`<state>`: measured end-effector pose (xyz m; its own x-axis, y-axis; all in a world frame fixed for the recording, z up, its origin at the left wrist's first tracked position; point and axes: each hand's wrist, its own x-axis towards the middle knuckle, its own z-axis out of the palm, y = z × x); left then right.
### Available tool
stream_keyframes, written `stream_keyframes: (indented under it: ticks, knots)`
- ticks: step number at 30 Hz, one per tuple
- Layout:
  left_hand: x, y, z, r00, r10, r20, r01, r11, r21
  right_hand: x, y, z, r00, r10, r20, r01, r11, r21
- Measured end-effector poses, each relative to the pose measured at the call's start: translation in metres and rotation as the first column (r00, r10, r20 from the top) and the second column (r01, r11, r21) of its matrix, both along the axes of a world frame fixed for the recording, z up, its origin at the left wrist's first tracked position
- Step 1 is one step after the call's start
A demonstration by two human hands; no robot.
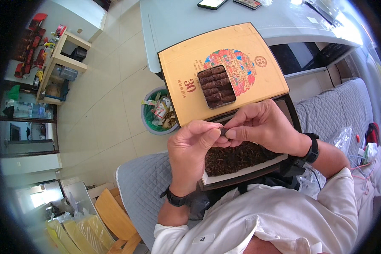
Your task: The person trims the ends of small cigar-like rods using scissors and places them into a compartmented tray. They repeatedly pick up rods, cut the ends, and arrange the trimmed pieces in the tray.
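Note:
My left hand (189, 148) and my right hand (264, 127) meet fingertip to fingertip, each closed in a pinch. Between them is a small dark brown roll (223, 132), mostly hidden by the fingers. Just below lies a heap of shredded dark brown leaf (235, 161), like tobacco, in an open white-lined box (252, 172). Beyond my hands, a yellow-gold box lid (180, 61) with a colourful round print carries a small metal tin (222, 105). Several brown cigar-like rolls (216, 82) lie side by side in the tin.
A bin (144, 116) with litter stands on the tiled floor left of the box. At the back is a pale table (169, 21) with two phones. Grey quilted seating (142, 186) lies on both sides; clear plastic bags (343, 139) are at the right.

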<state>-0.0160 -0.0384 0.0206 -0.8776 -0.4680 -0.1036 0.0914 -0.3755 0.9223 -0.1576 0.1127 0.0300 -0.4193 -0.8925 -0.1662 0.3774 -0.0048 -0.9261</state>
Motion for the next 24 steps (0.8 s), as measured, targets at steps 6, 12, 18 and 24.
stream_keyframes:
  ticks: [6,12,18,24]
  knots:
    - [-0.012,-0.013,-0.006,0.998,-0.018,-0.052,0.005,0.972,-0.233,-0.012,-0.009,0.003,0.913,-0.071,-0.402,0.082,0.997,0.009]
    - [-0.037,-0.056,-0.01,0.992,0.024,-0.124,-0.103,0.715,-0.691,-0.029,-0.025,-0.002,0.469,-0.15,-0.871,0.113,0.988,-0.109]
    - [-0.057,-0.078,-0.02,0.994,-0.106,0.002,0.044,0.402,-0.915,-0.035,-0.032,-0.011,0.4,-0.143,-0.905,0.079,0.989,-0.121]
    - [-0.068,-0.075,-0.015,0.991,-0.136,0.015,0.075,0.442,-0.894,-0.037,-0.036,-0.018,0.404,-0.138,-0.904,0.076,0.99,-0.117]
